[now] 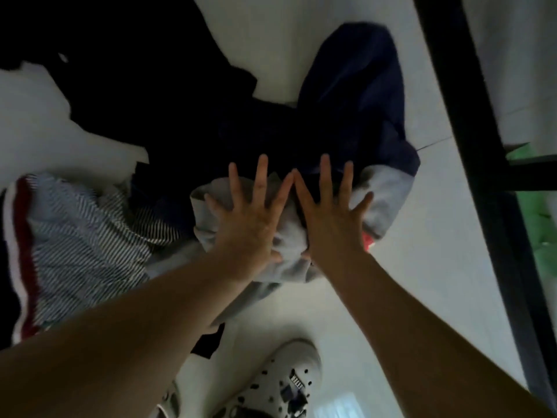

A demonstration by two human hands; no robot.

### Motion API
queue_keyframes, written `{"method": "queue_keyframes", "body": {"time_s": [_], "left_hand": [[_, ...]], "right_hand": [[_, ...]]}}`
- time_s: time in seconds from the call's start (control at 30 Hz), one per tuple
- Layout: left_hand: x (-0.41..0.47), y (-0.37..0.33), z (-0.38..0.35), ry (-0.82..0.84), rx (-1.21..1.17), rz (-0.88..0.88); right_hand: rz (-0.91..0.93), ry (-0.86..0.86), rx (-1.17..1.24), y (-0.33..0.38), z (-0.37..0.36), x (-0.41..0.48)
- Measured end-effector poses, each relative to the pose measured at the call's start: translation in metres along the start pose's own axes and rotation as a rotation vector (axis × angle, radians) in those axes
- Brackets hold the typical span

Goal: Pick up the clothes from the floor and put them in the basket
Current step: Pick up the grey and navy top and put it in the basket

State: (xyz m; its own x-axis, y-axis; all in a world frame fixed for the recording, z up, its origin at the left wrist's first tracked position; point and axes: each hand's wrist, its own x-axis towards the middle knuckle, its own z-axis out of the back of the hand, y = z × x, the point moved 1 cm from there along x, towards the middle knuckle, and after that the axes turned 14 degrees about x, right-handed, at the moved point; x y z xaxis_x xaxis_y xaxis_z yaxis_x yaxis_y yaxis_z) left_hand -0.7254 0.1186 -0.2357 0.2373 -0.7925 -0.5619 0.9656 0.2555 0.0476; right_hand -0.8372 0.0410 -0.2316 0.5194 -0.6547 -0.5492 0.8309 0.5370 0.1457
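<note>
Floor (422,236): pale tile, bare to the right and towards the feet, which is the open room for lifting.
Clothes: black garment (120,70) far left, navy garment (355,95) in the middle, striped garment (84,236) near left, all lying on the floor. The basket is not in view.
Black frame (470,116): a slanted bar near the navy cloth's right edge — lift away from it.
Grey garment (387,194): crumpled on the navy one, under both hands.
Left hand (250,224): flat on the grey cloth, fingers spread straight, gripping nothing.
Right hand (328,224): likewise; the forefinger tips almost meet.
Gathering: best to curl the fingers deep and scoop from the edges inward — no trailing sleeve.
Shoe (289,372): white, close below the pile.
</note>
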Motion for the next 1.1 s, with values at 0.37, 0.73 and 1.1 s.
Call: {"method": "queue_keyframes", "body": {"time_s": [0.37,0.73,1.1], "left_hand": [[0.011,0.001,0.006,0.095,-0.063,-0.221],[-0.071,0.064,0.115,-0.104,-0.090,-0.272],[-0.194,0.096,0.335,-0.326,-0.044,-0.345]], "right_hand": [[-0.125,0.237,0.065,-0.006,-0.037,0.012],[-0.185,-0.026,0.462,0.072,0.101,-0.100],[-0.107,-0.131,0.403,0.116,0.311,-0.212]]}}
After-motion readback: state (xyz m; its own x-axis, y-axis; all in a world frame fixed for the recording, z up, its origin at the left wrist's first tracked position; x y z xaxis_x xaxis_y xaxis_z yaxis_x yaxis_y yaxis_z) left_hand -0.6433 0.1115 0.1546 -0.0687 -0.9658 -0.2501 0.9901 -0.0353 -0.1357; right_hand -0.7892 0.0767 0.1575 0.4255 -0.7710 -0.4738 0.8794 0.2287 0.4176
